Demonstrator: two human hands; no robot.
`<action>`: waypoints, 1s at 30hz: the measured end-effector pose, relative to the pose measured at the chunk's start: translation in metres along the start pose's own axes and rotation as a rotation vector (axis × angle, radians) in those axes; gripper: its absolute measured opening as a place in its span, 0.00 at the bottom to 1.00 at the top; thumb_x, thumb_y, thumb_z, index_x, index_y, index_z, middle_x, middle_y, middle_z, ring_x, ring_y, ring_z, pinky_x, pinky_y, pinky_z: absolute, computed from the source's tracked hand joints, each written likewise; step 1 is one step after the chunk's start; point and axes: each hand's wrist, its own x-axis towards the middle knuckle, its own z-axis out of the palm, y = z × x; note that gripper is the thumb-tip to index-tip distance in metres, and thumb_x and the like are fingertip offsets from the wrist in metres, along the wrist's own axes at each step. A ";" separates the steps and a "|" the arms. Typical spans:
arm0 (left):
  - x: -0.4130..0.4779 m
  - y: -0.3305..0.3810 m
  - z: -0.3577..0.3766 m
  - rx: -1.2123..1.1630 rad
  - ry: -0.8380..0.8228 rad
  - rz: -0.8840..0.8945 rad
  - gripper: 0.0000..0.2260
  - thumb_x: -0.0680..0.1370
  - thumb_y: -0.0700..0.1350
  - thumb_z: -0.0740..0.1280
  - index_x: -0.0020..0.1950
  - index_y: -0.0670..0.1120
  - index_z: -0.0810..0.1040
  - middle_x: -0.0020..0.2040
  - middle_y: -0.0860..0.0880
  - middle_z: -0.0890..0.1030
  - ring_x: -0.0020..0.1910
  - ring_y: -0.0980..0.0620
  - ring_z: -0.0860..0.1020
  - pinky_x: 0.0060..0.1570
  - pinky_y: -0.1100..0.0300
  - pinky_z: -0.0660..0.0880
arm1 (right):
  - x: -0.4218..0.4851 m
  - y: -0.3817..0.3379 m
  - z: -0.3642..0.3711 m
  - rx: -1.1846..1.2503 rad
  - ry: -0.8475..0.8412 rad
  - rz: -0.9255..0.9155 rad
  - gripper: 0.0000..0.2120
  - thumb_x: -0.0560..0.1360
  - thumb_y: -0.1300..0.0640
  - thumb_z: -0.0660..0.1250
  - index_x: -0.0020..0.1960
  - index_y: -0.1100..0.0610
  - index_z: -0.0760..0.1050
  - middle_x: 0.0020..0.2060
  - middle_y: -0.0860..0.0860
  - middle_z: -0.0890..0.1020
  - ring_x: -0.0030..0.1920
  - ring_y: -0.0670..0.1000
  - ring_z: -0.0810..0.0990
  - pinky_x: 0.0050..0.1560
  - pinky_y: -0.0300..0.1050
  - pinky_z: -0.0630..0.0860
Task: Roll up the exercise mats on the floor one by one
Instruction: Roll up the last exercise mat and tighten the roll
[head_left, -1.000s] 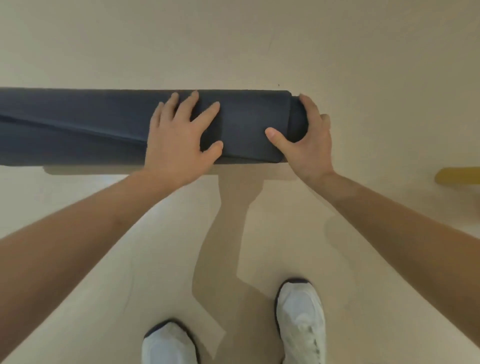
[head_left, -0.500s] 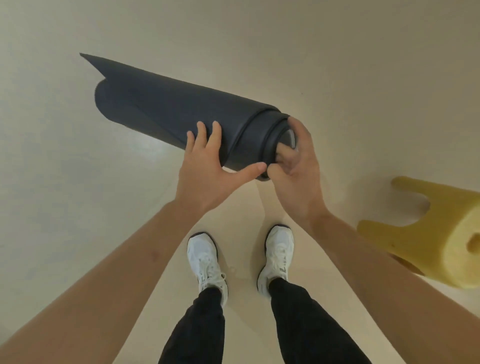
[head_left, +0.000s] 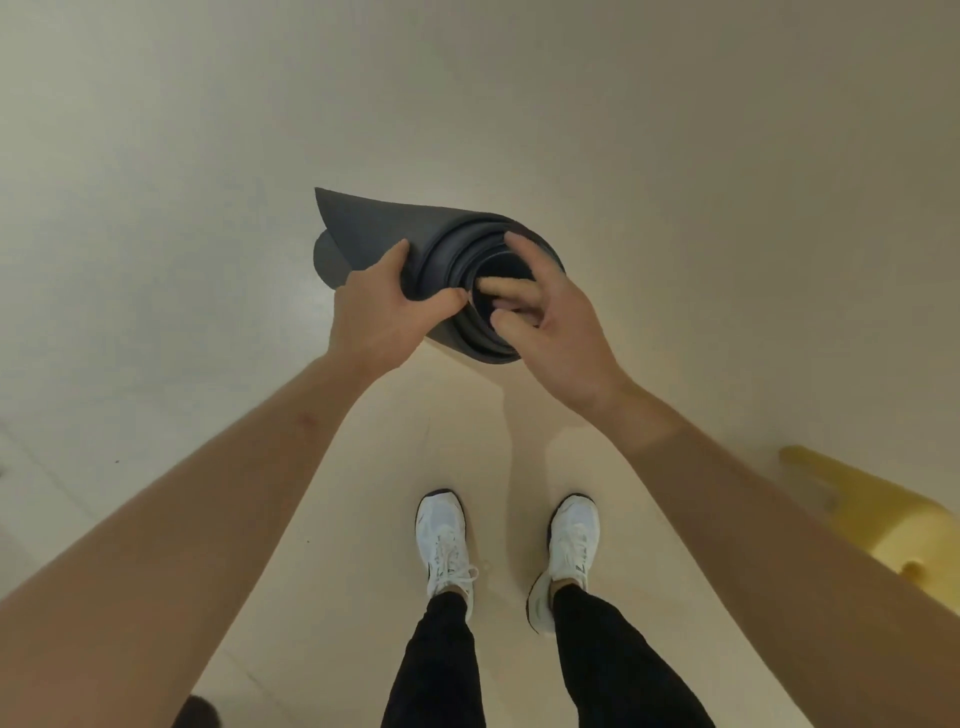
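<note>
The person stands on the pale floor (head_left: 675, 156) with a dark rolled mat (head_left: 384, 228) held up in front of them, its open end tipped toward them so the coiled layers show as rings. The far end of the roll points away and down; whether it touches the floor I cannot tell. A loose corner of the outer layer sticks out beyond the left hand, on the far side of it.

The left hand (head_left: 376, 314) is wrapped around the outside of the roll just beside its near end, thumb pressed along the lower edge of the rim and the other fingers curled over the top, clamped on the mat. The right hand (head_left: 556, 317) sits at the mouth of the roll: its thumb lies over the upper rim while the fingers (head_left: 506, 287) reach inside the hollow centre, pressed against the inner coils, so this hand too grips the mat, from the end.

Below both hands, nearer the person, two white sneakers (head_left: 444, 540) stand apart on the floor under black trouser legs (head_left: 441, 665). Off beyond the right forearm, well apart from the mat, a yellow plastic stool (head_left: 878, 525) lies tipped over at the edge of view
</note>
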 end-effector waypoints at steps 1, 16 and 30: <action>0.004 -0.001 -0.009 -0.012 0.007 -0.006 0.27 0.68 0.66 0.67 0.61 0.51 0.77 0.43 0.56 0.79 0.46 0.48 0.78 0.43 0.58 0.71 | 0.003 -0.001 0.001 -0.049 0.098 -0.046 0.28 0.78 0.62 0.68 0.77 0.50 0.69 0.53 0.42 0.85 0.56 0.44 0.82 0.61 0.42 0.77; 0.040 -0.018 -0.098 -0.340 -0.096 -0.031 0.30 0.70 0.64 0.68 0.69 0.55 0.79 0.55 0.59 0.84 0.53 0.62 0.80 0.61 0.58 0.76 | 0.105 -0.024 0.018 -0.007 -0.215 -0.085 0.30 0.82 0.47 0.67 0.81 0.47 0.62 0.74 0.39 0.71 0.72 0.38 0.70 0.76 0.47 0.69; -0.055 -0.014 -0.071 -0.650 0.127 -0.268 0.24 0.78 0.56 0.70 0.73 0.55 0.77 0.61 0.56 0.84 0.62 0.56 0.82 0.66 0.50 0.77 | 0.069 -0.071 0.020 -0.346 -0.172 -0.042 0.21 0.75 0.38 0.72 0.66 0.41 0.78 0.48 0.26 0.80 0.53 0.32 0.80 0.61 0.35 0.76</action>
